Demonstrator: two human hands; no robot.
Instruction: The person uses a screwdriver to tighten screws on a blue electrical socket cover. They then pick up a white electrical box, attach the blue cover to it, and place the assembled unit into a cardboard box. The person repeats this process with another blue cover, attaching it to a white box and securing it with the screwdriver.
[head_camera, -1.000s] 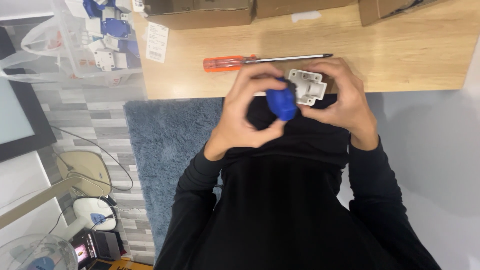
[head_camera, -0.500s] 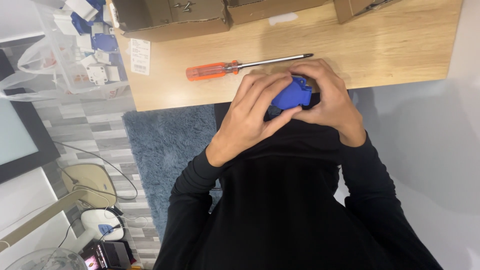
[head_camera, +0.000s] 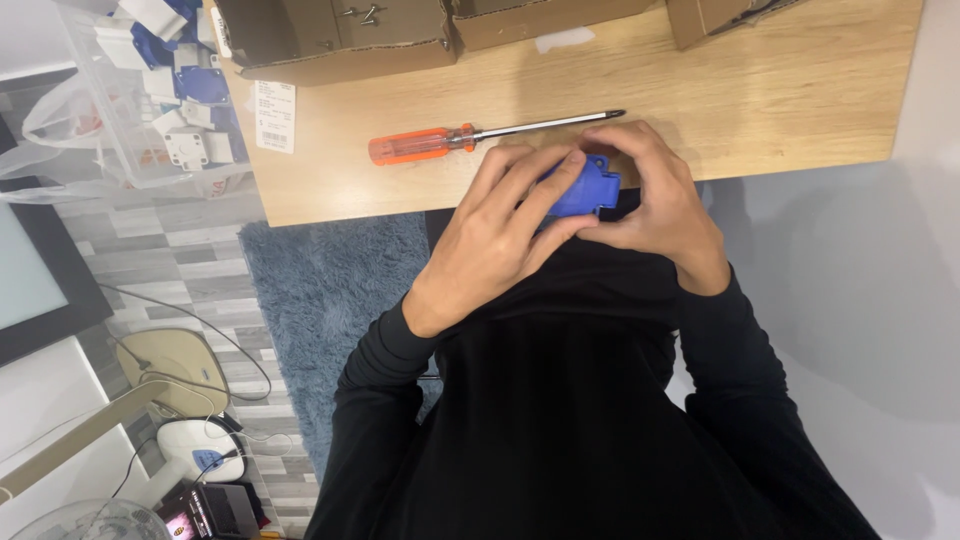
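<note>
Both hands meet at the near edge of a wooden desk (head_camera: 780, 90) and clasp one small blue plastic part (head_camera: 580, 188). My left hand (head_camera: 500, 235) wraps it from the left with fingers laid over its top. My right hand (head_camera: 655, 205) closes around it from the right. Most of the blue part is hidden under the fingers. A white part seen earlier is not visible. A screwdriver (head_camera: 470, 137) with an orange handle and a long metal shaft lies on the desk just beyond the hands.
Brown cardboard boxes (head_camera: 340, 35) line the far side of the desk. A clear plastic bin (head_camera: 160, 110) of white and blue parts stands left of the desk. A blue-grey rug (head_camera: 330, 300) and cables lie on the grey plank floor below.
The hands have closed fully over the blue part, and the white part that showed a second ago is now covered. The view has shifted slightly.
</note>
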